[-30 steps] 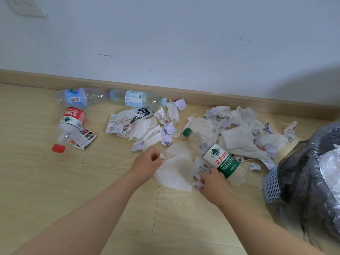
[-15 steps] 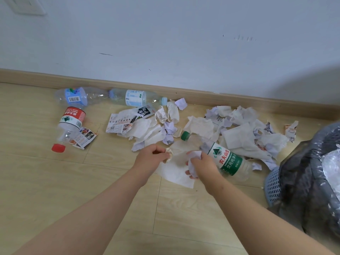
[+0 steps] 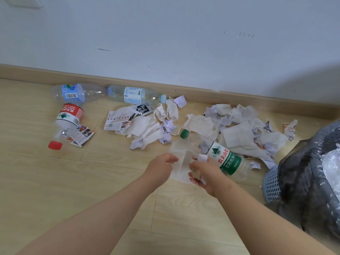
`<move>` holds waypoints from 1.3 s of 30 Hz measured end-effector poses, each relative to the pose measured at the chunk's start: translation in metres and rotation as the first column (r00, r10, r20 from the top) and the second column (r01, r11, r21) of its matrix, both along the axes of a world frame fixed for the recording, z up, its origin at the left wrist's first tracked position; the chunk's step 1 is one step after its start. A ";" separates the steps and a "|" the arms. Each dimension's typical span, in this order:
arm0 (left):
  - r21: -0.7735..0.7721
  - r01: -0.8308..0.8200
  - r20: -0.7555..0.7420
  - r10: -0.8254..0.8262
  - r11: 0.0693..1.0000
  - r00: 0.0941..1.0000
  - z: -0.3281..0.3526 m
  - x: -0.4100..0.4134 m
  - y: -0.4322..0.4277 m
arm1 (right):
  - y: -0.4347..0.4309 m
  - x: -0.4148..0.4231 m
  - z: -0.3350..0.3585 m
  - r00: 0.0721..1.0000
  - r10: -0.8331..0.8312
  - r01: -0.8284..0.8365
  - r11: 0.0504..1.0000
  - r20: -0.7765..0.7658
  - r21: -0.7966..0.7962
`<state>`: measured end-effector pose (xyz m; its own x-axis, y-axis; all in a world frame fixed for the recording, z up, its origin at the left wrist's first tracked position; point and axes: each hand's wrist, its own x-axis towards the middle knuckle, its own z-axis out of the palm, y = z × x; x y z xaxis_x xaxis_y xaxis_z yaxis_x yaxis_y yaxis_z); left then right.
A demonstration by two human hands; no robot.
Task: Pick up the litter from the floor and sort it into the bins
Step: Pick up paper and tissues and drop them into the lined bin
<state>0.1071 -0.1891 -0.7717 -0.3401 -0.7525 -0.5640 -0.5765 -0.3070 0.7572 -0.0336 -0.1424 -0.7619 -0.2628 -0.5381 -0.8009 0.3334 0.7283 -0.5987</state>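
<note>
My right hand (image 3: pixel 206 173) hovers over the floor, palm turned left, gripping crumpled paper scraps (image 3: pixel 202 157), with a beige scrap against its palm. My left hand (image 3: pixel 161 168) is just left of it, fingers loosely curled, nothing visible between them. Under both hands lies a flat white tissue (image 3: pixel 181 163). A green-labelled bottle (image 3: pixel 227 161) with a green cap lies right beside my right hand. Torn paper and tissues (image 3: pixel 239 137) are scattered behind it. The bin (image 3: pixel 272 183), a blue basket lined with a dark bag, stands at the right edge.
Along the skirting board lie two clear bottles (image 3: pixel 132 94) with blue labels. A red-labelled bottle (image 3: pixel 69 116) with a red cap lies at left beside a printed leaflet (image 3: pixel 82 134). More leaflets and tissues (image 3: pixel 143 126) sit mid-floor. Bare wood floor lies in front.
My right hand lifted off the floor with a scrap and turned palm-left. My left hand moved right to meet it, and the beige scrap it pinched now lies in my right palm.
</note>
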 end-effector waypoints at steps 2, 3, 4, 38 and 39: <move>-0.285 0.252 0.258 -0.179 0.925 0.950 -0.006 -0.005 0.003 | 0.004 -0.009 -0.001 0.995 -0.019 0.020 1.000 -0.100 0.007; -0.369 0.359 0.348 -0.231 0.857 0.909 -0.008 -0.008 0.004 | 0.007 -0.014 -0.003 0.984 -0.003 0.004 1.000 -0.180 0.003; -0.404 0.446 0.411 -0.277 0.799 0.869 -0.011 -0.011 0.005 | 0.011 -0.019 -0.007 0.954 0.048 -0.051 0.999 -0.296 -0.002; -0.249 0.101 0.184 -0.056 0.963 0.981 0.043 -0.027 -0.013 | 0.020 -0.040 0.033 0.817 0.262 -0.321 0.947 -0.513 -0.027; -0.270 0.102 0.176 -0.055 0.957 0.983 0.053 -0.033 -0.015 | 0.019 -0.043 0.045 0.861 0.184 -0.243 0.968 -0.474 -0.064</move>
